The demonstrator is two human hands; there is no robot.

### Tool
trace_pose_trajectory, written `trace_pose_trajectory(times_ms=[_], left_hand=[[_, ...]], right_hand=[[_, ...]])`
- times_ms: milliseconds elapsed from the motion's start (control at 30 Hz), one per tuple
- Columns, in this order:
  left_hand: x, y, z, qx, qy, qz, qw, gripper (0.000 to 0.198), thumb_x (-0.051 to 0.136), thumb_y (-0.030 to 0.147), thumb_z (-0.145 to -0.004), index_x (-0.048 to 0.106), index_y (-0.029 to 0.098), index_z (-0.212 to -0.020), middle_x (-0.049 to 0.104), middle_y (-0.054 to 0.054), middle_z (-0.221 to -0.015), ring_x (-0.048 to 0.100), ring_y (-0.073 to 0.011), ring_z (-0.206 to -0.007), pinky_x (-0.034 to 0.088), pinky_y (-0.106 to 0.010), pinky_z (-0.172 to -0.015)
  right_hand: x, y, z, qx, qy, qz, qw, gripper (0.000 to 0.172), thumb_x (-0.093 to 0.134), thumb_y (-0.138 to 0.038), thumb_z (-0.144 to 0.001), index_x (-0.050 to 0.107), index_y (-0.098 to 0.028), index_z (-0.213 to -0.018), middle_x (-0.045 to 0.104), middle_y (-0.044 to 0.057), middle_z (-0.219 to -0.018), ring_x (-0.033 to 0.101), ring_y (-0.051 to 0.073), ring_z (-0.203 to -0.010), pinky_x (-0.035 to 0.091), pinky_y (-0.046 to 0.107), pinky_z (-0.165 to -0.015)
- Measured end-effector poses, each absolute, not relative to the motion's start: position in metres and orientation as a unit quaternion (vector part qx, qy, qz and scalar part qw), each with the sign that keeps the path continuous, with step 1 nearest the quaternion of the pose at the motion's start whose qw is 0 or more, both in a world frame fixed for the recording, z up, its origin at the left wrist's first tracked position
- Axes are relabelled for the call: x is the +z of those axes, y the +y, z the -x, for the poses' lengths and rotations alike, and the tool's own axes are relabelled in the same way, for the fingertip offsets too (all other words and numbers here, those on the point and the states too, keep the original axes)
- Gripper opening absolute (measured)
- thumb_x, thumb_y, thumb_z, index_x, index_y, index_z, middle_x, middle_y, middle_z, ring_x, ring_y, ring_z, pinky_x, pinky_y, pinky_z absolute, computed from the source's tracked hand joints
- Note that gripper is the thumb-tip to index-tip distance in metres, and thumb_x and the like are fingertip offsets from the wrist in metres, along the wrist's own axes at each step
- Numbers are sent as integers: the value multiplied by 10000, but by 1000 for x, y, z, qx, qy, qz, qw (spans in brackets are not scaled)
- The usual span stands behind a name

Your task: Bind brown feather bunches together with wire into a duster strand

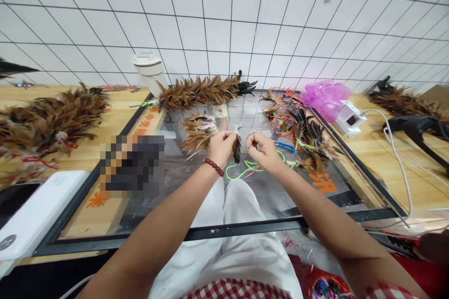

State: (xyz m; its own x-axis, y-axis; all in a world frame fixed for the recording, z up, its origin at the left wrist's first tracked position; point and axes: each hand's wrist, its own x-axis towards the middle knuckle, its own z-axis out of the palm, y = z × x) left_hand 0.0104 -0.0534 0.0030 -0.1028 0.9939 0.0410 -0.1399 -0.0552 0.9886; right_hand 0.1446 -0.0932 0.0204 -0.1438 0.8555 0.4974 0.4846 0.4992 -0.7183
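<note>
Clock centre: the dark feather; 12 is toward the tiled wall. The dark feather (pixel 237 150) is held over the glass-topped table (pixel 242 230), tip downward, its pale tuft at the top. At 9, a narrow pinch of thumb and forefinger is kept at that tuft by the left hand (pixel 222 146). At 3, just apart from the feather, the right hand (pixel 262 148) is curled, thumb and forefinger close together; whether a thread is held there cannot be told.

Handling (judged): very light, soft and springy in the vane, stiffer at the quill; barbs easily ruffled or bent. Best gripped at the pale base, with the vane left untouched.

Surroundings: a brown feather bundle (pixel 196 133) is seen at 10, a feather garland (pixel 203 92) at 11. Green cord (pixel 239 178) is looped near 6. Beyond the right hand, blue snips (pixel 285 146) are noted at 3, a pink plastic bag (pixel 324 98) at 2.
</note>
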Motion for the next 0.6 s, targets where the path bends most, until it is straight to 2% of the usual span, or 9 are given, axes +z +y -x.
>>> trace_pose_trajectory(times_ms=[100, 167, 400, 600], left_hand=[[2, -47, -6, 590, 456, -438, 502, 147, 664, 276, -655, 665, 129, -660, 634, 3, -598, 530, -82, -556, 428, -208, -598], [2, -48, -6, 589, 450, -451, 498, 156, 669, 285, -658, 667, 130, -672, 640, -2, -612, 533, -83, -562, 428, -206, -586], [5, -63, -13, 534, 449, -544, 466, 98, 658, 236, -650, 659, 139, -647, 646, -6, -597, 555, -96, -546, 439, -213, -568], [7, -70, -13, 498, 455, -626, 391, 132, 594, 241, -716, 681, 144, -690, 676, -21, -642, 579, -108, -574, 438, -212, -569]], right_hand=[[23, -94, -143, 163, -678, 494, 519, 54, 524, -199, -781, 567, -185, -750, 523, -21, -641, 458, 106, -581, 396, 244, -590], [22, -92, -146, 109, -684, 498, 522, 82, 539, -220, -807, 613, -188, -819, 562, -5, -680, 478, 116, -598, 413, 256, -613], [15, -90, -151, 15, -761, 474, 443, 144, 513, -238, -884, 653, -207, -889, 671, 39, -817, 578, 152, -724, 441, 292, -716], [14, -90, -154, -52, -773, 508, 377, 155, 503, -250, -898, 646, -201, -866, 676, 44, -837, 578, 159, -728, 394, 303, -720]])
